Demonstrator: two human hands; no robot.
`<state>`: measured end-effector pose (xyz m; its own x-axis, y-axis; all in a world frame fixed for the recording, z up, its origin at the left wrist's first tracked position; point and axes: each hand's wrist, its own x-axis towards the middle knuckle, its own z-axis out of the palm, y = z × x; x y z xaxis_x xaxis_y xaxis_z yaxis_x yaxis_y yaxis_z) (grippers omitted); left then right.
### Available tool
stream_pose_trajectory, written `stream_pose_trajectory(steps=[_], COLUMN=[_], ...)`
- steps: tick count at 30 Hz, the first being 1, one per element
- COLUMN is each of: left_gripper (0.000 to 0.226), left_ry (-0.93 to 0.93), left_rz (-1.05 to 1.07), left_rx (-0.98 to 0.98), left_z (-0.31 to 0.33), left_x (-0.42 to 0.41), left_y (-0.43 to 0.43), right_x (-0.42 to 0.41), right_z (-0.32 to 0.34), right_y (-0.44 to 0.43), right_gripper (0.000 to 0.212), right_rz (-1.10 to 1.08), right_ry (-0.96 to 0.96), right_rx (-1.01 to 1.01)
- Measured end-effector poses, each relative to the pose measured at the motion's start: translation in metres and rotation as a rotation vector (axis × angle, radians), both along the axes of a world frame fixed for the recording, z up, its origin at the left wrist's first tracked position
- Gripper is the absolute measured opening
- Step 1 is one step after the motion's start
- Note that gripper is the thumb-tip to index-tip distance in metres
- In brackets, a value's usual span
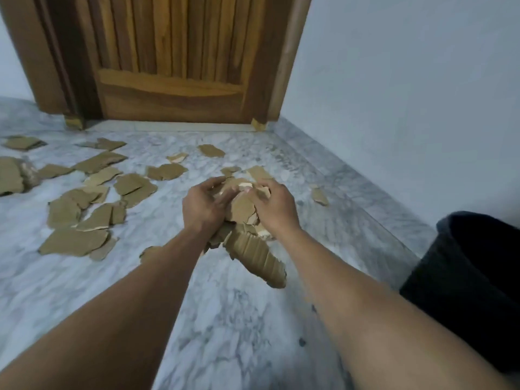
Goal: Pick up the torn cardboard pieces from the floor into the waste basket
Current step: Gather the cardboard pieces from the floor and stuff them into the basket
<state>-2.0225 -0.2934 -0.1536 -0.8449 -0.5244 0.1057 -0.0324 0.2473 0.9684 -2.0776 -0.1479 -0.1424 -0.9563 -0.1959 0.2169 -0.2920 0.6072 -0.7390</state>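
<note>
A room in a home, panelled wooden door (171, 60) in its frame, grey-veined marble floor (230, 319) with matching skirting, plain painted wall (408, 80)

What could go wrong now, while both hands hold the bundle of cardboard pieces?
The long ribbed piece sticks out below the left hand and right hand and may slip from the bundle. The waste basket stands off to the right, so small scraps could drop on the floor on the way.
</note>
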Motion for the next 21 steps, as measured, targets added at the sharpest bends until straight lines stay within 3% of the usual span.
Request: stream_pose_trajectory(steps=[12,18,21], left_gripper=[0.049,0.055,0.051], left_ry=[0.140,0.130,0.047], left_rz=[-0.261,-0.470,-0.601], left_rx=[-0.037,-0.055,-0.031], left_z=[0.107,0.125,0.118], left_x=[-0.091,-0.105,-0.107], left_y=[0.283,0.430,0.472], right_x=[-0.034,-0.022,-0.008], right_z=[0.129,0.134,0.126], right_y=[0.292,0.441,0.484], right_gripper=[0.042,0.036,0.021], right_rz=[-0.303,-0.501,-0.580], right_ry=[0.140,0.136,0.068], right_rx=[0.064,0.017,-0.014])
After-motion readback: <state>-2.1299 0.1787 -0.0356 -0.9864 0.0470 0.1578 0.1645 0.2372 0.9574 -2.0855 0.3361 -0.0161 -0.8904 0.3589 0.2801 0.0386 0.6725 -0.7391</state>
